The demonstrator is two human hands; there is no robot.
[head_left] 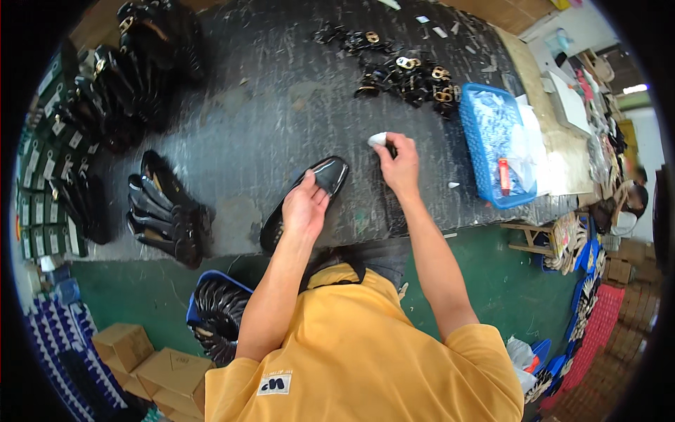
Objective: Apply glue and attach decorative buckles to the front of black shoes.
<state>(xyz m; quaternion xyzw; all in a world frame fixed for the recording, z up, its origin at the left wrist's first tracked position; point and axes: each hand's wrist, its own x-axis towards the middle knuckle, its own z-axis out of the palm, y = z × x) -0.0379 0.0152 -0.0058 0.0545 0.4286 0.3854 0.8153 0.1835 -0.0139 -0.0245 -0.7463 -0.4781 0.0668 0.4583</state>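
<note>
A glossy black slip-on shoe [336, 171] lies on the dark worktable, its toe pointing away and to the right. My left hand [306, 206] is on it, thumb and fingers at the front of its opening; part of the shoe is hidden under that hand. To the right, my right hand [401, 166] pinches a small white wad [377, 140] between thumb and fingers just over the table. Whether the wad is paper or cloth cannot be made out. The two hands are apart.
Black shoes [151, 214] stand in groups on the left, beside stacked green shoe boxes [36, 190]. Black straps with gold buckles [411, 81] lie at the back. A blue basket [472, 151] stands right. Below the table edge are a shoe-filled blue bin [193, 309] and cardboard boxes [172, 376].
</note>
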